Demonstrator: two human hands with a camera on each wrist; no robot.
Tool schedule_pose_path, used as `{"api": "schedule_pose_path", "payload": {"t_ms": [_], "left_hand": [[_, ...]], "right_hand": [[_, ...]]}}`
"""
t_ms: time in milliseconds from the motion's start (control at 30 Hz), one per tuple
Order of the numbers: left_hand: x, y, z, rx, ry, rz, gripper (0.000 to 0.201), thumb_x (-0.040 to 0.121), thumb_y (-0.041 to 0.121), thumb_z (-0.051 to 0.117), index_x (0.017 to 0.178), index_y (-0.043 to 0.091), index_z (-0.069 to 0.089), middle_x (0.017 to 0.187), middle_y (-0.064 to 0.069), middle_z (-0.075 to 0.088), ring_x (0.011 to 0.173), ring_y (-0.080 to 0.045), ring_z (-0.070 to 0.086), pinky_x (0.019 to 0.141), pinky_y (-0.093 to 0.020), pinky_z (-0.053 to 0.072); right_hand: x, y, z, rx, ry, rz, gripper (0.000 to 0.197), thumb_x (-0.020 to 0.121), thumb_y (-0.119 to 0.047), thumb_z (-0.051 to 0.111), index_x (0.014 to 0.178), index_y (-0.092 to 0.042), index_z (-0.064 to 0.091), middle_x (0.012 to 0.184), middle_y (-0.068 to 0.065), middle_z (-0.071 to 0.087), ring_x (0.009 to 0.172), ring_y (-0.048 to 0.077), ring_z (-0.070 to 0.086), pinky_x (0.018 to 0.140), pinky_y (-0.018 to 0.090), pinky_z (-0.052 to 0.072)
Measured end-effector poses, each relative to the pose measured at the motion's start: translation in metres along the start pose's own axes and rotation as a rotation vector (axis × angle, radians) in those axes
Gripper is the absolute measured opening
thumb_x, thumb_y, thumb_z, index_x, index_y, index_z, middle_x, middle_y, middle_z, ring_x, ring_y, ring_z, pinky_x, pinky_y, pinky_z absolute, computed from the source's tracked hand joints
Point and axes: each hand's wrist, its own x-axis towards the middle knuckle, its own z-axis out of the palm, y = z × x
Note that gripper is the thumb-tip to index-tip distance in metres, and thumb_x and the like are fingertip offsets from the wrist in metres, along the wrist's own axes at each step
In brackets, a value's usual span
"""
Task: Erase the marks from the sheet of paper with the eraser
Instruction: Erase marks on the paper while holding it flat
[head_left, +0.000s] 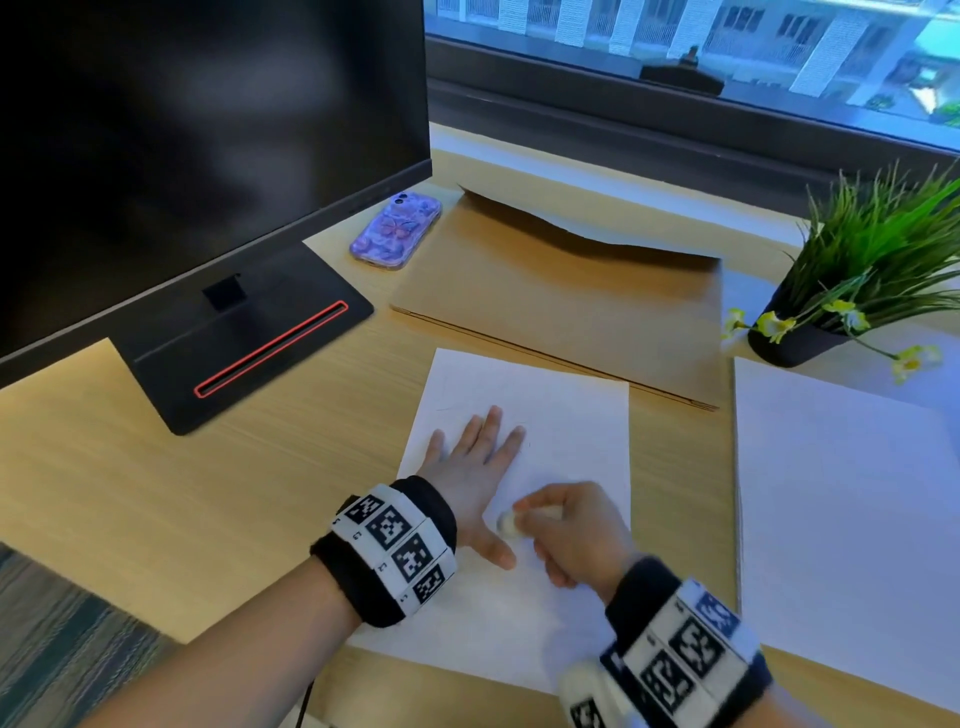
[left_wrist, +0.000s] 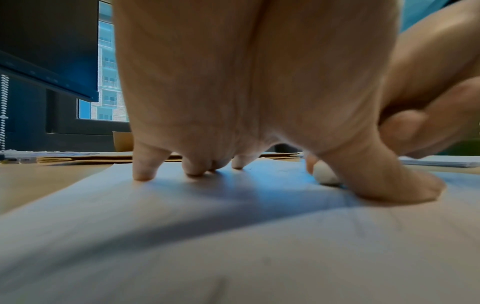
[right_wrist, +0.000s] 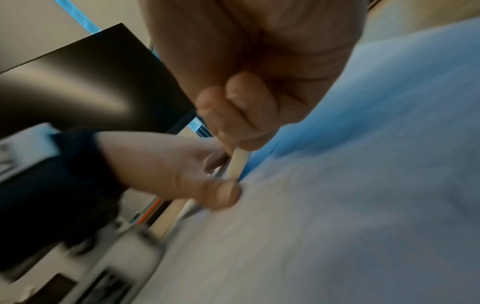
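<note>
A white sheet of paper (head_left: 566, 415) lies on the wooden desk in front of me, with faint pencil marks near its upper left. My left hand (head_left: 480, 462) lies flat on it, fingers spread and straight, thumb (head_left: 493, 553) stretched toward the right hand. In the left wrist view its fingertips (left_wrist: 142, 174) press the sheet (left_wrist: 182, 236). My right hand (head_left: 576, 530) pinches a small white eraser (head_left: 508, 522) and holds its end against the paper beside the left thumb. The right wrist view shows the eraser (right_wrist: 237, 164) gripped by curled fingers (right_wrist: 233, 115), touching the sheet (right_wrist: 337, 185).
A black monitor (head_left: 208, 156) on its stand (head_left: 244, 338) fills the left. A phone in a purple case (head_left: 396, 231) and a brown envelope (head_left: 571, 291) lie behind the sheet. A potted plant (head_left: 852, 291) and another white sheet (head_left: 841, 519) are to the right.
</note>
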Motion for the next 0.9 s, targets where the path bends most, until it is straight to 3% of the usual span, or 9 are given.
{"api": "schedule_pose_path", "payload": {"t_ms": [67,200,267,433,633,800,900], "left_hand": [[0.0,0.001,-0.001,0.009,-0.005,-0.001,0.13,0.07,0.059,0.07,0.144,0.018,-0.029,0.148,-0.01,-0.038,0.141,-0.027,-0.026,0.113,-0.054,-0.005],[-0.003,0.001,-0.001,0.018,0.009,-0.011,0.128,0.072,0.058,0.07,0.144,0.018,-0.028,0.149,-0.009,-0.036,0.142,-0.026,-0.024,0.114,-0.052,-0.004],[-0.004,0.001,-0.001,0.021,0.016,-0.01,0.128,0.071,0.058,0.07,0.145,0.019,-0.027,0.15,-0.009,-0.036,0.142,-0.026,-0.023,0.114,-0.052,-0.003],[0.0,0.002,-0.001,0.033,0.006,-0.015,0.129,0.071,0.059,0.07,0.145,0.018,-0.027,0.149,-0.011,-0.036,0.142,-0.028,-0.023,0.114,-0.053,-0.002],[-0.002,0.003,-0.001,0.008,0.016,-0.021,0.128,0.071,0.055,0.071,0.145,0.019,-0.026,0.149,-0.009,-0.036,0.142,-0.026,-0.024,0.114,-0.052,-0.003],[0.0,0.002,0.0,0.006,0.017,-0.02,0.129,0.071,0.055,0.072,0.145,0.019,-0.026,0.15,-0.009,-0.036,0.142,-0.027,-0.023,0.114,-0.053,-0.003],[0.001,0.001,0.0,0.007,0.019,-0.019,0.129,0.07,0.057,0.072,0.145,0.018,-0.026,0.15,-0.009,-0.036,0.142,-0.027,-0.023,0.114,-0.053,-0.003]], "right_hand": [[0.0,0.0,-0.001,-0.016,-0.042,0.0,0.006,0.088,-0.012,0.061,0.09,-0.009,0.066,0.05,0.005,0.051,0.031,0.013,0.043,0.035,0.021,0.033],[0.029,-0.016,-0.025,0.06,0.197,-0.034,0.008,0.091,-0.011,0.057,0.093,-0.012,0.065,0.055,0.005,0.054,0.038,0.012,0.045,0.04,0.024,0.037],[0.028,-0.015,-0.025,0.15,0.249,-0.019,0.008,0.091,-0.011,0.058,0.094,-0.011,0.065,0.057,0.007,0.052,0.038,0.013,0.042,0.038,0.022,0.035],[-0.002,0.006,-0.005,0.029,-0.029,0.022,0.004,0.086,-0.009,0.063,0.082,-0.011,0.064,0.047,0.004,0.048,0.032,0.015,0.039,0.035,0.02,0.029],[0.036,-0.015,-0.029,0.132,0.278,-0.038,0.004,0.089,-0.013,0.062,0.09,-0.012,0.066,0.055,0.006,0.053,0.038,0.013,0.044,0.041,0.024,0.036],[0.0,0.009,-0.013,0.024,-0.037,0.038,0.002,0.087,-0.009,0.063,0.086,-0.01,0.065,0.047,0.005,0.049,0.031,0.013,0.039,0.034,0.02,0.029],[0.016,-0.001,-0.025,0.047,0.057,0.003,0.005,0.088,-0.007,0.061,0.086,-0.007,0.066,0.046,0.003,0.049,0.031,0.012,0.039,0.035,0.02,0.03]]}}
